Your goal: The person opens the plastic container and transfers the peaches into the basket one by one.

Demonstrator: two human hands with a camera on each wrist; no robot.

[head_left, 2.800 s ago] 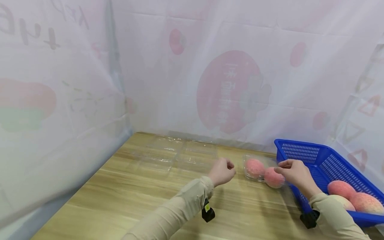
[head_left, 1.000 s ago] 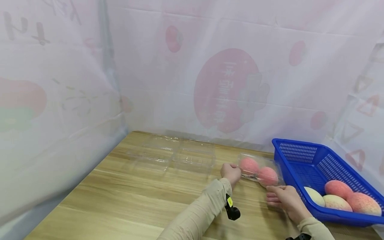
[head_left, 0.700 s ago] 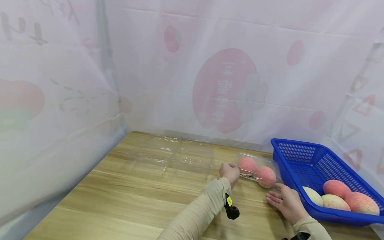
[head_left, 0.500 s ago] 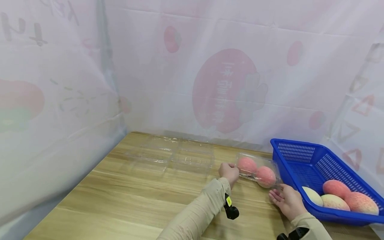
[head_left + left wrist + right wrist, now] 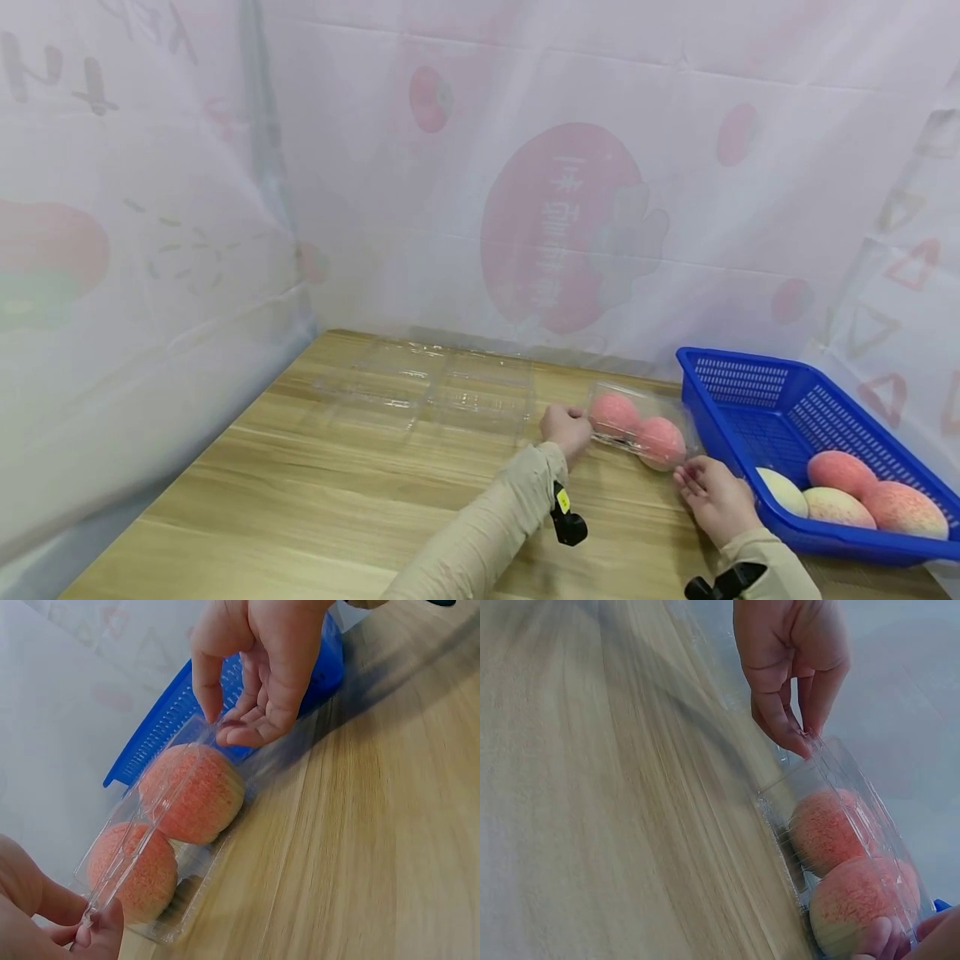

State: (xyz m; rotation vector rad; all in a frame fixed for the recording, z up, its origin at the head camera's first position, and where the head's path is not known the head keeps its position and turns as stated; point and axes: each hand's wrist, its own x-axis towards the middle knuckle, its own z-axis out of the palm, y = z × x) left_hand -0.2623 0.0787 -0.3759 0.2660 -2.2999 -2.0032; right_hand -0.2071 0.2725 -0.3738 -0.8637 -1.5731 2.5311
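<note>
Pale printed sheeting walls off the back and sides of the wooden worktop (image 5: 315, 483). Near its far right, a clear box (image 5: 641, 421) with two peaches (image 5: 165, 825) inside lies touching a blue basket (image 5: 817, 417). The left hand (image 5: 566, 431) pinches the box's left end, thumb and fingers closed on the rim. The right hand (image 5: 712, 496) is at the other end, fingers loosely bent at the lid edge; whether they actually grip it is unclear. To close it well, I judge both ends should be pressed evenly so the thin lid seats without squashing fruit. The basket crowds the right side; open room lies toward the person, with empty clear boxes (image 5: 427, 387) well apart to the left.
</note>
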